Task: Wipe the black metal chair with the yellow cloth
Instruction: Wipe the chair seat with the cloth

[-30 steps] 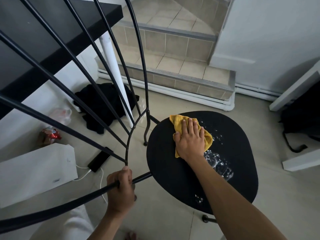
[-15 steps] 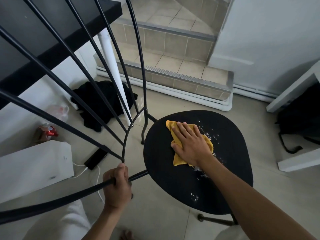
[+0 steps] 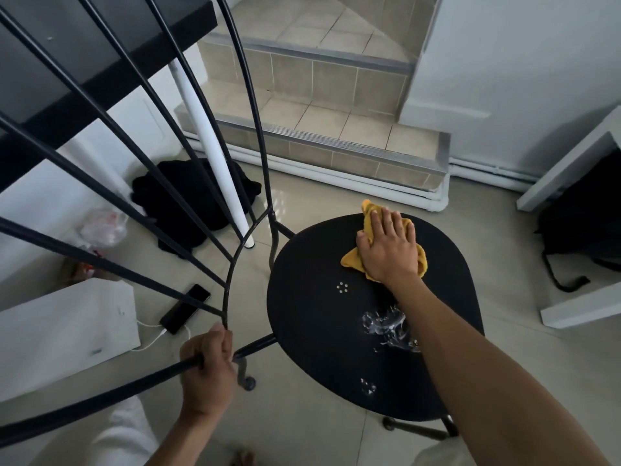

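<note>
The black metal chair point(image 3: 322, 334) stands on the tiled floor, its round seat in the middle and its thin curved back rods fanning out to the left. My right hand point(image 3: 386, 247) lies flat with straight fingers on the yellow cloth point(image 3: 349, 260), pressing it onto the far part of the seat. Most of the cloth is under the palm. A patch of water drops point(image 3: 386, 326) glistens on the seat beside my right forearm. My left hand point(image 3: 208, 371) grips the lowest rod of the chair back at lower left.
Tiled steps point(image 3: 319, 129) rise behind the chair. A white pole point(image 3: 215, 156), a black garment point(image 3: 188, 203), a phone point(image 3: 184, 309) on a white cable and a white box point(image 3: 64, 334) lie left. A black bag point(image 3: 584, 223) sits under white furniture at right. A dark tabletop point(image 3: 84, 45) overhangs top left.
My right hand has slid the yellow cloth from the middle of the seat to its far edge, uncovering the water patch. My left hand keeps its grip on the back rod.
</note>
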The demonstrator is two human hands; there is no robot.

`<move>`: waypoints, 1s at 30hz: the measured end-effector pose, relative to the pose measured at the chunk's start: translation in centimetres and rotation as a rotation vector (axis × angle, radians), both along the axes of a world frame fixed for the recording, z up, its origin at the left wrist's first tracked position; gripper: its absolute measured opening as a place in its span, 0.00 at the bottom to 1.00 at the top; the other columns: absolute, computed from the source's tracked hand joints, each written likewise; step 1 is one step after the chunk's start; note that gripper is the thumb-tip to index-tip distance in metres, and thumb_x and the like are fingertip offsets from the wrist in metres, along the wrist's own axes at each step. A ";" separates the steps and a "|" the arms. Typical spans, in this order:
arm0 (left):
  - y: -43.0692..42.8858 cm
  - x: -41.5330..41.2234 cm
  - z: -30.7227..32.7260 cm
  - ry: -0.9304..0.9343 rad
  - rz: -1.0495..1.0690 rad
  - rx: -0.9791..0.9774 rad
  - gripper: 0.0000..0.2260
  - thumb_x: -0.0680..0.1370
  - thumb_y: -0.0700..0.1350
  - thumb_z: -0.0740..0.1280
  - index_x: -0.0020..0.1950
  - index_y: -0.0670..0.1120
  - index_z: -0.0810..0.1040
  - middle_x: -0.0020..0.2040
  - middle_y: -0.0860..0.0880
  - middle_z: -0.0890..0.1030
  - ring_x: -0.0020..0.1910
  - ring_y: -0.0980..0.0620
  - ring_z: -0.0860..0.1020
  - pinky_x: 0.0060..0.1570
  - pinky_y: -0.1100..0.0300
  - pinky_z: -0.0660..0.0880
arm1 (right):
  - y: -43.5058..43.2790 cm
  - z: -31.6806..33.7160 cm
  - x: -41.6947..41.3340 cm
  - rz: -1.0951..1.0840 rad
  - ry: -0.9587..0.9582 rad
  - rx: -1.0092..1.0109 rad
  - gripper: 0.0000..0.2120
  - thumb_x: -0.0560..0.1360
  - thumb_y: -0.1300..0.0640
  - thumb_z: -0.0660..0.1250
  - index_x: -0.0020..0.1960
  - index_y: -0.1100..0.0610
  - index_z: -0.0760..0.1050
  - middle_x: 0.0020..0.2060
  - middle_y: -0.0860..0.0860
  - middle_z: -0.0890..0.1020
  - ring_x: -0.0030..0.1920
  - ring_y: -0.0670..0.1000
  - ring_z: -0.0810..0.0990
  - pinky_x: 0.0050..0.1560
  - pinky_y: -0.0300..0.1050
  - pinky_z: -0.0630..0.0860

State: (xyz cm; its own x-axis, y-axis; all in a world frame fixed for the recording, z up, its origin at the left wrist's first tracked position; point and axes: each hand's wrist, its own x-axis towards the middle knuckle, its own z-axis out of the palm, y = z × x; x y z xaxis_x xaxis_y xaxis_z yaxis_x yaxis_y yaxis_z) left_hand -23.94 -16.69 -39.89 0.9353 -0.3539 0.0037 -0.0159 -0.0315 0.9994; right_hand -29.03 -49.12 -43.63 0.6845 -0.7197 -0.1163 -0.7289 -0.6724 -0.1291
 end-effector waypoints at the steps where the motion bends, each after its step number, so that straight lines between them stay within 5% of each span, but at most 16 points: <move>1: 0.0 0.0 0.0 -0.011 -0.005 0.006 0.18 0.70 0.51 0.58 0.20 0.54 0.62 0.20 0.57 0.58 0.22 0.57 0.55 0.30 0.49 0.52 | 0.0 0.0 -0.5 -0.029 -0.004 0.004 0.32 0.81 0.39 0.39 0.81 0.52 0.42 0.81 0.52 0.44 0.80 0.54 0.41 0.78 0.58 0.39; 7: -0.1 -0.1 0.3 -0.086 -0.041 0.013 0.20 0.73 0.52 0.55 0.21 0.53 0.64 0.19 0.56 0.60 0.20 0.59 0.57 0.26 0.50 0.53 | 2.0 0.0 -5.5 -0.161 -0.033 0.018 0.32 0.81 0.39 0.38 0.81 0.53 0.42 0.80 0.52 0.43 0.80 0.54 0.40 0.79 0.57 0.40; 12: 0.5 -0.2 -0.5 0.040 0.042 0.062 0.16 0.73 0.57 0.58 0.29 0.51 0.67 0.23 0.60 0.71 0.24 0.65 0.67 0.27 0.68 0.63 | 5.0 0.2 -9.6 -0.184 -0.021 0.039 0.31 0.82 0.39 0.38 0.81 0.52 0.40 0.80 0.51 0.42 0.80 0.53 0.40 0.79 0.56 0.39; 16: 0.0 -0.4 0.5 0.004 -0.055 -0.046 0.20 0.75 0.44 0.55 0.22 0.53 0.65 0.19 0.57 0.62 0.20 0.60 0.58 0.25 0.48 0.50 | 6.7 0.1 -12.2 -0.156 0.012 0.032 0.31 0.82 0.39 0.38 0.80 0.51 0.38 0.80 0.50 0.40 0.79 0.52 0.38 0.78 0.54 0.37; 21: 0.2 -0.2 0.2 -0.005 -0.069 -0.020 0.19 0.75 0.47 0.56 0.22 0.52 0.65 0.20 0.57 0.61 0.20 0.59 0.58 0.26 0.49 0.52 | 5.5 -0.2 -13.0 -0.153 -0.001 0.013 0.31 0.82 0.39 0.39 0.80 0.51 0.39 0.80 0.50 0.42 0.80 0.52 0.39 0.79 0.54 0.38; 24: 0.4 -0.2 -0.1 0.025 -0.006 0.019 0.19 0.71 0.57 0.60 0.29 0.43 0.68 0.20 0.56 0.68 0.21 0.63 0.64 0.24 0.62 0.62 | 3.1 -0.2 -12.2 -0.221 -0.016 0.008 0.31 0.82 0.41 0.40 0.81 0.52 0.41 0.81 0.51 0.43 0.80 0.53 0.41 0.79 0.55 0.39; 27: 0.4 0.2 -0.2 -0.062 -0.087 0.023 0.19 0.73 0.54 0.57 0.24 0.50 0.66 0.20 0.55 0.62 0.21 0.52 0.57 0.25 0.50 0.56 | 0.8 -0.1 -10.9 -0.252 -0.021 0.022 0.31 0.82 0.42 0.41 0.81 0.52 0.42 0.81 0.51 0.44 0.80 0.52 0.41 0.79 0.56 0.39; 30: 0.3 0.7 -0.3 -0.125 -0.101 0.069 0.19 0.75 0.52 0.56 0.24 0.52 0.63 0.21 0.52 0.56 0.22 0.47 0.54 0.25 0.49 0.53 | -0.8 -0.1 -9.3 -0.277 -0.040 0.026 0.31 0.81 0.42 0.41 0.81 0.54 0.43 0.81 0.52 0.45 0.80 0.54 0.42 0.79 0.58 0.41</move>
State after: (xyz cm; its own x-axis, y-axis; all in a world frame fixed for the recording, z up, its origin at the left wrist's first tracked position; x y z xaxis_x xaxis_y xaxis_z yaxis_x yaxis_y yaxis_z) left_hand -23.25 -16.36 -40.18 0.8886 -0.4498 0.0898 -0.1461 -0.0918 0.9850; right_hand -38.33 -49.93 -43.75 0.4666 -0.8770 -0.1145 -0.8784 -0.4444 -0.1759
